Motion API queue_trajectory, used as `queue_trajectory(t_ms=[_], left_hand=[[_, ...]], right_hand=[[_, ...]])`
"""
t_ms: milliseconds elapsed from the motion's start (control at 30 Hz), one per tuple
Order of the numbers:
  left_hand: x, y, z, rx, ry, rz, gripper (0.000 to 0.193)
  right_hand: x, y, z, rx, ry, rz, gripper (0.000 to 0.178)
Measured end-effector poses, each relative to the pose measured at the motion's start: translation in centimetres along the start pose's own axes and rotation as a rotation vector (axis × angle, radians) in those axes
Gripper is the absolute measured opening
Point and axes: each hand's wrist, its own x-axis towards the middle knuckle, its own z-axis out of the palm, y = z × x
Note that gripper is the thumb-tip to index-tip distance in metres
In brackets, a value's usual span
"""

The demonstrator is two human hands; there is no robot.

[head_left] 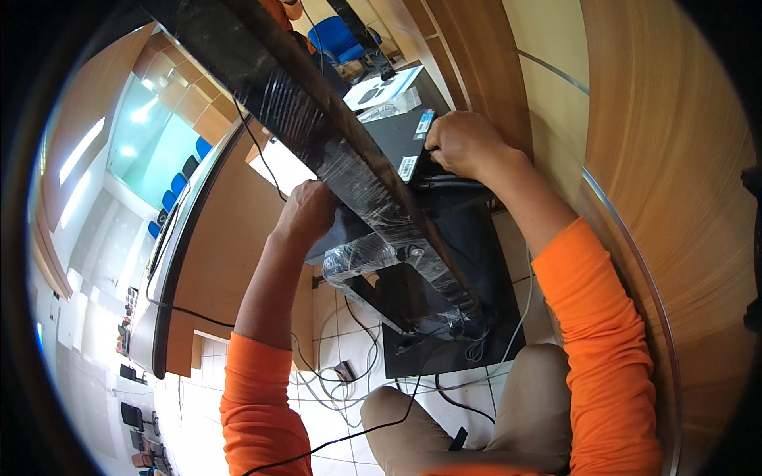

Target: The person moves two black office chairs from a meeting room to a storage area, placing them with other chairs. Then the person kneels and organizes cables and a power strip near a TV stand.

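A flat black device (397, 143) with small white and blue stickers lies on a stand, partly hidden by a thick slanting black beam (317, 119) wrapped in clear film. My right hand (464, 143) is closed, its curled fingers at the device's right edge beside the stickers. On the beam's left side my left hand (308, 210) is closed too, knuckles up, next to a dark surface. The beam hides its fingertips and whatever they grip. Below, the stand's wrapped bracket (361, 258) joins the beam above a black base plate (444, 361).
Wood panelling (667, 159) rises close on my right. A wooden desk (230, 214) stands left. Loose cables and a small dark adapter (344, 370) lie on white floor tiles by my knees. Beyond the device are a printed sheet (385, 89), a blue chair (337, 40) and part of another person (286, 14).
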Motion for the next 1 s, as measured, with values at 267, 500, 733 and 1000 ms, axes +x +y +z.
queue_trajectory(t_ms=[267, 500, 733, 1000], left_hand=[[-0.1, -0.4, 0.4, -0.024, -0.011, -0.053, 0.018], [0.2, -0.3, 0.0, -0.120, -0.004, -0.027, 0.021], [0.7, 0.0, -1.0, -0.188, 0.019, 0.035, 0.029], [2.2, -0.1, -1.9, -0.263, -0.225, -0.066, 0.035]], right_hand=[[-0.8, 1.1, 0.9, 0.145, 0.106, -0.081, 0.018], [-0.3, 0.1, 0.8, -0.126, 0.111, -0.165, 0.009], [0.4, -1.0, -0.1, -0.378, 0.087, -0.339, 0.009], [0.5, -1.0, -0.7, -0.459, 0.024, -0.501, 0.012]])
